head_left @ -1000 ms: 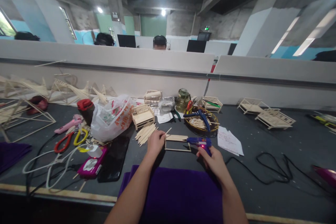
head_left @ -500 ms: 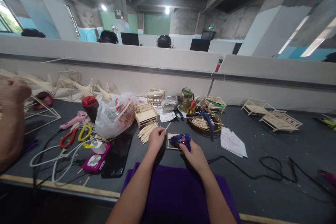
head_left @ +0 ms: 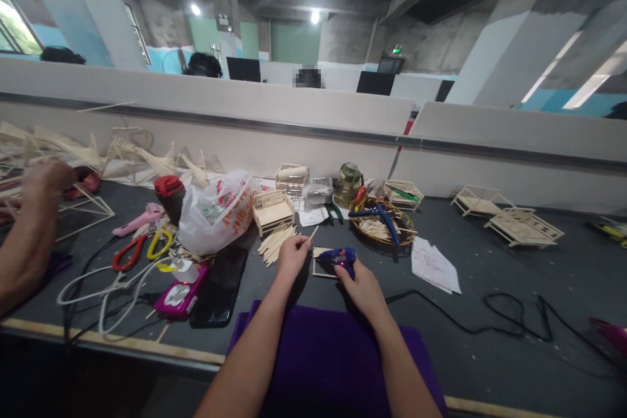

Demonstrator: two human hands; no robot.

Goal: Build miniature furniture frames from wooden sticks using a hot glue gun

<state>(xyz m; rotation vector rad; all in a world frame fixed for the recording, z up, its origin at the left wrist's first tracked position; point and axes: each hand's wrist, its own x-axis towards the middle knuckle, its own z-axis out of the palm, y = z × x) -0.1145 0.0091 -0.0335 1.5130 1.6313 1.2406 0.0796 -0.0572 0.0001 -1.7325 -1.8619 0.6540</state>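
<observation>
My left hand [head_left: 294,256] pinches a thin wooden stick [head_left: 313,233] that points up and to the right. In my right hand [head_left: 361,286] is a blue glue gun [head_left: 341,257] with a small red light, its nozzle pointing left. Under the nozzle lies a small wooden stick frame [head_left: 325,273], partly hidden by the gun. A fanned pile of loose sticks [head_left: 275,243] lies just left of my left hand.
A co-worker's hand [head_left: 49,176] is at the far left among stick models. Around stand a plastic bag [head_left: 213,215], a small wooden bed model [head_left: 274,210], a basket [head_left: 382,235], papers [head_left: 435,266], a phone [head_left: 219,290] and a black cable [head_left: 455,319].
The co-worker's hand at the far left has moved right and slightly down. My own hands have barely moved, still with the stick and the glue gun; the view has shifted slightly.
</observation>
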